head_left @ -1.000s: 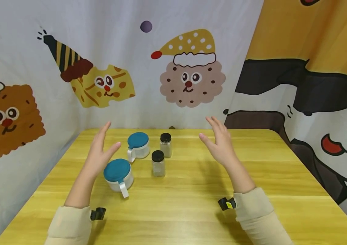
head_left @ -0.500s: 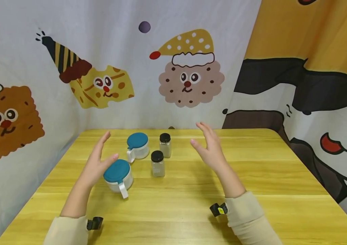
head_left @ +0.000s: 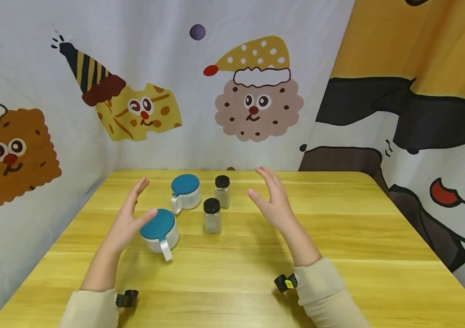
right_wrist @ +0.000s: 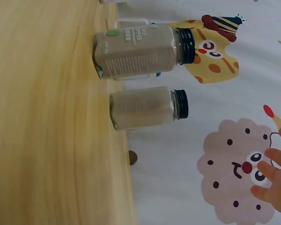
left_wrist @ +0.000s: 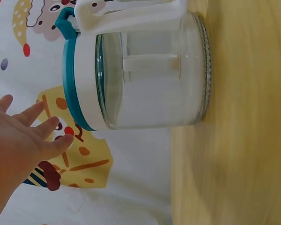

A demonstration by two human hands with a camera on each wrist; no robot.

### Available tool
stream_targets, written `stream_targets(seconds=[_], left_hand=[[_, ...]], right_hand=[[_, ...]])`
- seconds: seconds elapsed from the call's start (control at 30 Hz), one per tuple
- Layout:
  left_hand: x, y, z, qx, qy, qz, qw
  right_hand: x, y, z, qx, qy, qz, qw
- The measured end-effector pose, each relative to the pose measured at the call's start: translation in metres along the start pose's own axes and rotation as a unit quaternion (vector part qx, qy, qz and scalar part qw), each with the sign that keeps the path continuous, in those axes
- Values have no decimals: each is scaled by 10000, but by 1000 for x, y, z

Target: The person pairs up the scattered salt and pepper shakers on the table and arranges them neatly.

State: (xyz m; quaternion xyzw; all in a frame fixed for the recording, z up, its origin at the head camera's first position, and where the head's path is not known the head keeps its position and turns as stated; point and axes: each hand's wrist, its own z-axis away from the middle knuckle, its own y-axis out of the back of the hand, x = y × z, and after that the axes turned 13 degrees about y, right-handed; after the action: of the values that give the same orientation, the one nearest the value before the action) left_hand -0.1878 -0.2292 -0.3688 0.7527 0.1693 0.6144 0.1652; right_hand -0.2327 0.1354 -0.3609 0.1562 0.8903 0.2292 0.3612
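Teal-lidded glass jars stand near the left hand, black-capped bottles left of the right hand, both hands spread, empty, apparently pre-grasp; gripping calls for lowering.

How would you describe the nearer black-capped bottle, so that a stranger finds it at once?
On the wooden table, look right of the nearer blue-lidded jar. There the bottle stands upright under its black cap. Unlike the jar, it has no handle; unlike the other black-capped bottle, it stands closer to the person.
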Motion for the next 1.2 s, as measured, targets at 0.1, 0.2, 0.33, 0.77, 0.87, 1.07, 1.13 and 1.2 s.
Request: stream_targets(seconds=[0.1, 0.2, 0.33, 0.77, 0.87, 1.07, 1.13, 1.2], left_hand=[[-2, 1, 1, -78, -6, -8, 10000], [-7, 1, 1, -230, -47, -21, 9997], [-16, 4, -2, -439, -194, 61, 9988], [-46, 13, -3, -898, 53, 469, 9948], [-49, 16, -4, -1042, 101, 619, 9926], [-55, 20, -3, -1390, 288, 762, 9869], [-58, 21, -3, -1543, 360, 824, 9839], [-60, 22, -2, -1652, 429, 853, 9816]], right_hand=[[0, -6, 2, -15, -6, -88, 10000], [1, -12, 4, -63, -9, -134, 9999], [0, -19, 3, -190, 72, -173, 9996], [0, -43, 5, -376, 14, -546, 9978], [0, -47, 5, -406, -1, -617, 9973], [0, -55, 5, -494, -78, -846, 9952], [-1, -58, 5, -505, -112, -907, 9945], [-1, -61, 5, -544, -147, -925, 9941]])
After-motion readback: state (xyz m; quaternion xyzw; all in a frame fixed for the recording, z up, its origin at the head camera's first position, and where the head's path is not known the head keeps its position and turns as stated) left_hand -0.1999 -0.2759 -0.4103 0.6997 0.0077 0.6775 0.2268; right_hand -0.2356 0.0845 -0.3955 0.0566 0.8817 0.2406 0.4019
